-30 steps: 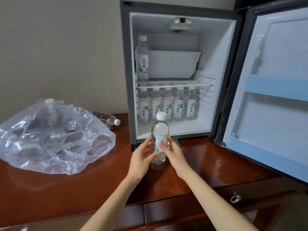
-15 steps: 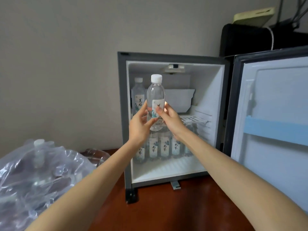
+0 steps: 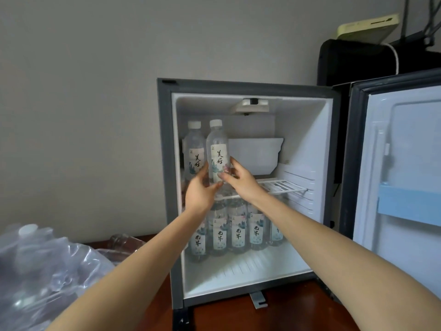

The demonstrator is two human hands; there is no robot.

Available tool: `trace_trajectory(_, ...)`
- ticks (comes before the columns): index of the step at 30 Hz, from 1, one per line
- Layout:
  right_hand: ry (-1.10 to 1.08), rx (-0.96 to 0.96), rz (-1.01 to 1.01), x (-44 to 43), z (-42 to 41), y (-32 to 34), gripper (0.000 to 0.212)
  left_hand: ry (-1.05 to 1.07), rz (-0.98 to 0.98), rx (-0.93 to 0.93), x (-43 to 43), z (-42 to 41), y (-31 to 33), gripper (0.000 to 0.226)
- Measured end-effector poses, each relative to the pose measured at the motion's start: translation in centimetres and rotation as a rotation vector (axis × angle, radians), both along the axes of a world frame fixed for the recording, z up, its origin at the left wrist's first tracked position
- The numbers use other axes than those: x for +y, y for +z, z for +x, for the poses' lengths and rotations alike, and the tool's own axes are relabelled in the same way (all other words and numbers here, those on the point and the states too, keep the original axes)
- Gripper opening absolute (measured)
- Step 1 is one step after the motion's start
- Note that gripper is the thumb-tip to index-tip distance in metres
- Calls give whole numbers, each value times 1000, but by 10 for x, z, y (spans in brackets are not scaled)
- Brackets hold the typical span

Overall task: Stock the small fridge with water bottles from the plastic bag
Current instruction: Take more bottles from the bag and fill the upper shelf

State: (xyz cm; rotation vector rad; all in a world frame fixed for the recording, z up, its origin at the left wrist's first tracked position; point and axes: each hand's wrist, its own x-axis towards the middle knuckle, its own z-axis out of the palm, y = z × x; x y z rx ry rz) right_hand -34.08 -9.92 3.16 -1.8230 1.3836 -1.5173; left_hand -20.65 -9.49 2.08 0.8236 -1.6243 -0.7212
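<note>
On the upper level of the small fridge (image 3: 164,187), at its open front, a water bottle (image 3: 217,144) stands upright between both hands. The left hand (image 3: 199,194) curls thumb and fingers round its lower left side; the right hand (image 3: 241,185) pinches the lower right side with bent fingers, so both have hold of it. Its base is hidden behind the hands, so whether it rests on the wire shelf (image 3: 284,185) I cannot tell. Just beside it on the left, a second bottle (image 3: 194,149) stands upright by the fridge's left wall. Below the shelf a row of bottles (image 3: 238,232) stands on the fridge floor. The fridge door (image 3: 405,151) hangs wide open on the right, a pale blue rail (image 3: 410,206) across its inside. The fridge stands on a dark wooden top (image 3: 226,318). At the lower left lies a clear plastic bag (image 3: 47,271) with more bottles in it, and a loose bottle (image 3: 124,240) lies just behind it. A black box (image 3: 353,60) with a pale green device (image 3: 367,29) on it shows above the fridge's right corner.
</note>
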Motion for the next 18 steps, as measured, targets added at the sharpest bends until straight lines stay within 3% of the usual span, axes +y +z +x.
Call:
trace_trajectory(4, -12, 60, 60, -12, -6, 0, 72, 84, 15, -47, -9, -7, -1, 63)
trace_trajectory(11, -8, 87, 74, -23, -12, 1, 69, 316, -75, -131, -16, -15, -9, 53)
trace_trajectory(15, -36, 108, 28, -28, -10, 1, 63, 298, -94, -223, -19, -14, -8, 41)
trace_trajectory(18, -47, 81, 42, -31, -14, -1, 58, 289, -93, -242, -18, -11, -7, 46)
